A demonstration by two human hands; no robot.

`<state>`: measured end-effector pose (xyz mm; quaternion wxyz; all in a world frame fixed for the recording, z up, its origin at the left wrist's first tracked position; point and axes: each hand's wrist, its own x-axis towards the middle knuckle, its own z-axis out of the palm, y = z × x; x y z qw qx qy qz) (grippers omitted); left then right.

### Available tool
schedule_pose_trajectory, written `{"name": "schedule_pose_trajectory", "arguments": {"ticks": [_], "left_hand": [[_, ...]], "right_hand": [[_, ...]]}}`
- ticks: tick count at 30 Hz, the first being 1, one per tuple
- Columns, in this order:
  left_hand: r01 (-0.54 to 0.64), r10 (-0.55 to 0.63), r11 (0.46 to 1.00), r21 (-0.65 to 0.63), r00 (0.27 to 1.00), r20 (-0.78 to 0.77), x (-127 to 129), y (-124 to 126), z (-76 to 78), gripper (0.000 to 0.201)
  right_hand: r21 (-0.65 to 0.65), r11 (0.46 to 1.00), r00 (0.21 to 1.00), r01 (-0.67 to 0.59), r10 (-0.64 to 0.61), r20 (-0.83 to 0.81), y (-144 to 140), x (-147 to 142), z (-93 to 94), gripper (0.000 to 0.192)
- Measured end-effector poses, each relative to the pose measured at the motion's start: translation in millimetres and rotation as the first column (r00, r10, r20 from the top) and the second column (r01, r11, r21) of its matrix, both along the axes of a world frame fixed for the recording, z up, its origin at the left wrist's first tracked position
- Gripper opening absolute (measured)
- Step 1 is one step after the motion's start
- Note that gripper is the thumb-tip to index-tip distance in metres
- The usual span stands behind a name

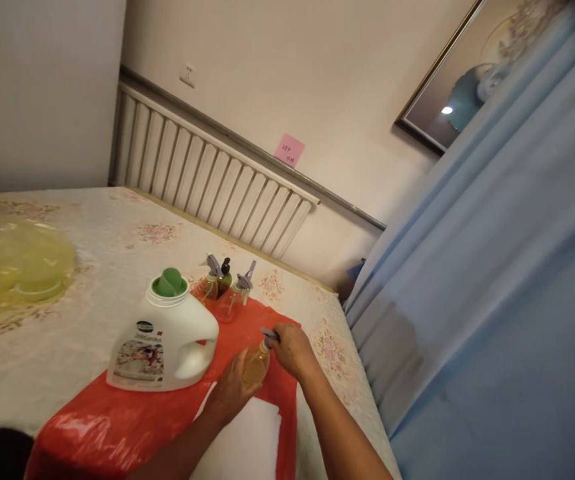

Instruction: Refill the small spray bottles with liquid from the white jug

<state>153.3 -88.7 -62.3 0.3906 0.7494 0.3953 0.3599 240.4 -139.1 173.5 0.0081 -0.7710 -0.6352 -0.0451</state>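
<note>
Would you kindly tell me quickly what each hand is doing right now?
Left hand: closed around the small bottle, holding its body.
Right hand: closed on the bottle's spray head.

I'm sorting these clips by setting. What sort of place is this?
Probably a room in a home, likely a bedroom: a flowered cover spreads over a wide bed-like surface, a slatted panel runs along the wall, and a blue curtain hangs beside a framed picture.

The jug label (142,353) and pink note (289,149) are illegible.
</note>
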Motion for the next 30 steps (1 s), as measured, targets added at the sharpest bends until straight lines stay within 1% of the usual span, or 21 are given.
{"name": "schedule_pose_trajectory", "arguments": {"ticks": [4,10,18,22,26,30], "left_hand": [[0.005,-0.005,1.0,0.005,1.0,0.005,0,0,-0.3,0.079],[-0.012,0.012,1.0,0.001,1.0,-0.008,1,-2,1.8,0.08],[0.028,-0.028,1.0,0.002,1.0,0.002,-3,-1,4.1,0.079],[0.022,-0.022,1.0,0.008,1.0,0.005,-3,-2,4.2,0.079],[0.024,-0.024,1.0,0.001,1.0,0.001,-2,-3,5.7,0.077],[0.02,-0.02,1.0,-0.007,1.0,-0.006,-2,-3,9.3,0.077]], "right_hand": [[0.015,1.0,1.0,-0.01,0.01,0.029,-1,1,1.5,0.016],[-0.016,1.0,0.999,-0.024,0.025,0.046,2,0,-1.4,0.015],[-0.051,0.998,0.998,-0.029,0.032,0.053,4,-1,-6.4,0.016],[-0.048,0.999,0.998,-0.026,0.028,0.05,6,-1,-9.0,0.015],[-0.04,0.999,0.999,-0.01,0.011,0.036,7,-1,-11.9,0.016],[-0.021,0.999,0.999,0.034,-0.033,0.016,6,-3,-16.6,0.018]]}}
